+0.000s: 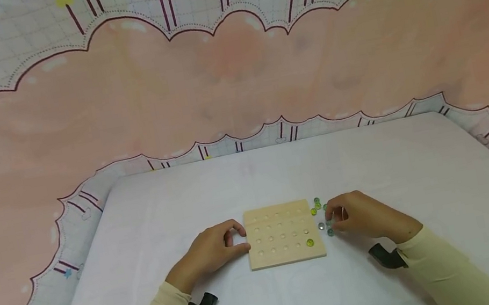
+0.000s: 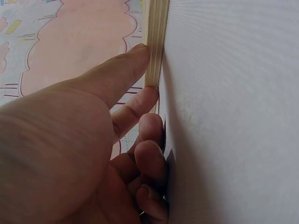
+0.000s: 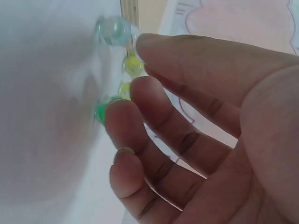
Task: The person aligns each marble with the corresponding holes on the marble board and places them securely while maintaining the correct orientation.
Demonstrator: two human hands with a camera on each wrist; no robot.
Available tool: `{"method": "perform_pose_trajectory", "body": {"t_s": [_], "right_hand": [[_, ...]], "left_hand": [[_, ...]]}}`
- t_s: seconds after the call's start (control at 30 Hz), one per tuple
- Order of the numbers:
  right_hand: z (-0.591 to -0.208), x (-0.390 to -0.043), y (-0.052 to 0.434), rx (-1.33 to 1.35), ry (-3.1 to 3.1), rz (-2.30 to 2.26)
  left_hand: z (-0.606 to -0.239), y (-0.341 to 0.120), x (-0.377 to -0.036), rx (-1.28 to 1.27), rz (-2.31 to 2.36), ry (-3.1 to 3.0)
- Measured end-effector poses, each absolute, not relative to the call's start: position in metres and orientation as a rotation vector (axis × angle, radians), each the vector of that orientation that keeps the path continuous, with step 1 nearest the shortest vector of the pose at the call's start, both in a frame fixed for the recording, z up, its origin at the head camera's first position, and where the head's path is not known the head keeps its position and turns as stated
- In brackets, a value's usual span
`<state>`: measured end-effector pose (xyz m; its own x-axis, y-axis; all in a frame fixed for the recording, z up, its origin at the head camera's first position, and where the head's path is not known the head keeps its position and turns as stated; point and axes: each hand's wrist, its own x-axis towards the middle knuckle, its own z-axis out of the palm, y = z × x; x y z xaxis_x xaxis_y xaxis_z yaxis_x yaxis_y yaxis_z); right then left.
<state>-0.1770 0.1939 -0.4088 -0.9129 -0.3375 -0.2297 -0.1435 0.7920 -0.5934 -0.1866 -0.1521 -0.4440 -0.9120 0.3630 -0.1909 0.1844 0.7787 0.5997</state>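
A white tabletop carries everything here, and behind it hangs a pink and pale grid-patterned cloth with scalloped edges. Nothing stands between the hands and the things they work at.

Between the two hands lies a square wooden board, pale and flat, its top dimpled with rows of shallow round hollows; I count five across and about four rows, though the far ones are faint. One yellow-green marble sits in a hollow in the near row, on the side toward the right hand.

The left hand rests against the board's left edge. In the left wrist view its thumb and forefinger press on the layered edge of the board, the other fingers curled under and holding nothing of their own.

The right hand sits just beside the board's right edge, over a small cluster of loose marbles on the tabletop. From the head view I make out about five or six, green, yellow-green and clear. In the right wrist view the fingers are loosely bent and spread, the fingertips touching a green marble, with two yellowish ones and a clear bluish marble just past them. The hand grips none of them.
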Motion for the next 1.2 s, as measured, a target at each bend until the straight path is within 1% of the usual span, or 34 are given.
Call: {"method": "perform_pose_trajectory", "body": {"t_s": [0.5,0.9,1.2], "right_hand": [[-0.41,-0.18,0.168,-0.459,2.651,-0.842],[-0.416,-0.182,0.157,-0.494,2.643,-0.867],[-0.419,-0.182,0.153,-0.579,2.618,-0.902]], "left_hand": [[-0.445,-0.156,-0.187,0.446,0.868,2.677],[-0.447,-0.156,-0.187,0.445,0.867,2.679],[-0.446,-0.155,-0.187,0.442,0.867,2.678]]}}
